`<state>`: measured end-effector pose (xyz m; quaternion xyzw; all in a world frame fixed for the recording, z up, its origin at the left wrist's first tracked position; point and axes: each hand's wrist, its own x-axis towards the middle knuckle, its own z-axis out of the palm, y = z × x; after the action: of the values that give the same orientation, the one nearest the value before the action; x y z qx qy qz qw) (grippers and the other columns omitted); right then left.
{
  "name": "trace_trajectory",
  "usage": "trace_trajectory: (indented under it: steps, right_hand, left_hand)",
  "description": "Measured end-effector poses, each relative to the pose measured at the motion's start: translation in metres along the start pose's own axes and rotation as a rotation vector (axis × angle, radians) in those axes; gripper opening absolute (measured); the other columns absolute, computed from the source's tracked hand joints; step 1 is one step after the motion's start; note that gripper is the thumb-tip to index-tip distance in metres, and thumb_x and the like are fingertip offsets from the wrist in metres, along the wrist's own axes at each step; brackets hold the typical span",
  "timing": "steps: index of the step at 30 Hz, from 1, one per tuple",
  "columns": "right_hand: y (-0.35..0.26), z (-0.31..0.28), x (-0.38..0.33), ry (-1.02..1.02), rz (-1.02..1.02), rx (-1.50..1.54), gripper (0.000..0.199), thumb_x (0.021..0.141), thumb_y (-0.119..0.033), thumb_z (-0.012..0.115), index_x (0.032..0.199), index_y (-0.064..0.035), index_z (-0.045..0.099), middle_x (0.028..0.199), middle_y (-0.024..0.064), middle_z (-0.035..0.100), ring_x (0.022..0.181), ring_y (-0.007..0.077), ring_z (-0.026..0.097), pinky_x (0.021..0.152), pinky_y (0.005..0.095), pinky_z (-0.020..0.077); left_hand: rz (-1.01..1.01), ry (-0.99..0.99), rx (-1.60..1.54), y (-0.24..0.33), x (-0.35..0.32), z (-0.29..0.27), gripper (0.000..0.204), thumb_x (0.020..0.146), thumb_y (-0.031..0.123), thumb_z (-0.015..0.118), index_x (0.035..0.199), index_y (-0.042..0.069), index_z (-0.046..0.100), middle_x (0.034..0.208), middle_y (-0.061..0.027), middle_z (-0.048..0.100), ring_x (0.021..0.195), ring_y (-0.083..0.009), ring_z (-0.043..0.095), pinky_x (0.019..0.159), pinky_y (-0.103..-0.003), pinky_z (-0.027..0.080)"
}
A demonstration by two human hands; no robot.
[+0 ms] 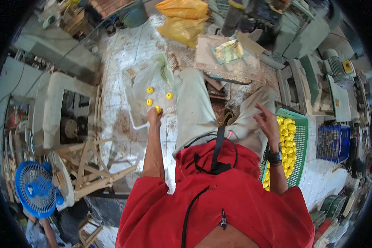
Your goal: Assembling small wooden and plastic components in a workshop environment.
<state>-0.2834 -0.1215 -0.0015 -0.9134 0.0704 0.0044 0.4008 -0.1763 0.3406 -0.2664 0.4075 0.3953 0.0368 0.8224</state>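
My left hand (154,118) is closed on a small yellow round part (158,109), at the near end of a white crate (132,108) lined with clear plastic. Inside that crate lie a few more yellow round pieces (169,95), apart from one another. Nothing shows in my right hand (267,124); its fingers are spread over my right thigh, beside a green basket (302,142). Yellow parts (288,144) of the same colour fill much of the basket, and my right forearm crosses over its inner side.
A low board (231,53) with shavings stands ahead of my knees. Beyond it sits a yellow sack (184,20). On the left are a wooden frame (87,169) and a blue fan (36,189), with another person's arms below. A blue crate (334,142) stands right.
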Motion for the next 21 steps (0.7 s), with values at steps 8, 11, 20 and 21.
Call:
trace_trajectory:
  steps: [8, 11, 20, 21]
  right_hand:
    - [0.074, -0.016, -0.059, 0.217, -0.005, -0.294, 0.066, 0.092, -0.024, 0.064, 0.149, -0.0062, 0.036, 0.153, 0.0257, 0.032, 0.137, 0.0417, 0.036, 0.114, 0.0458, 0.0309]
    - [0.073, 0.033, -0.063, 0.277, 0.068, -0.215, 0.071, 0.096, -0.030, 0.057, 0.155, -0.0109, 0.023, 0.156, 0.0314, 0.015, 0.138, 0.0479, 0.031, 0.114, 0.0485, 0.0295]
    - [0.059, 0.035, -0.052, 0.373, 0.021, -0.235, 0.069, 0.093, -0.025, 0.057, 0.153, -0.0100, 0.027, 0.156, 0.0311, 0.018, 0.138, 0.0502, 0.028, 0.114, 0.0501, 0.0269]
    - [0.056, 0.034, -0.051, 0.373, 0.018, -0.216, 0.069, 0.093, -0.024, 0.057, 0.153, -0.0095, 0.027, 0.156, 0.0309, 0.018, 0.138, 0.0496, 0.028, 0.115, 0.0498, 0.0265]
  left_hand:
    - [0.019, 0.014, 0.419, 0.086, -0.004, 0.077, 0.066, 0.092, 0.053, 0.058, 0.140, 0.011, 0.045, 0.131, -0.0156, 0.051, 0.121, -0.0357, 0.049, 0.096, -0.069, 0.038]
    - [0.235, -0.344, 0.716, 0.067, -0.075, 0.113, 0.076, 0.090, 0.059, 0.056, 0.145, 0.009, 0.040, 0.141, -0.0186, 0.047, 0.130, -0.0348, 0.044, 0.102, -0.064, 0.035]
    - [0.594, -0.473, 1.727, -0.026, -0.170, 0.151, 0.096, 0.084, 0.045, 0.068, 0.152, -0.001, 0.019, 0.153, -0.0339, 0.023, 0.139, -0.0501, 0.030, 0.115, -0.047, 0.030]
    - [0.554, -0.500, 1.697, -0.025, -0.162, 0.148, 0.095, 0.084, 0.045, 0.068, 0.152, -0.001, 0.019, 0.153, -0.0339, 0.024, 0.139, -0.0497, 0.031, 0.115, -0.047, 0.030]
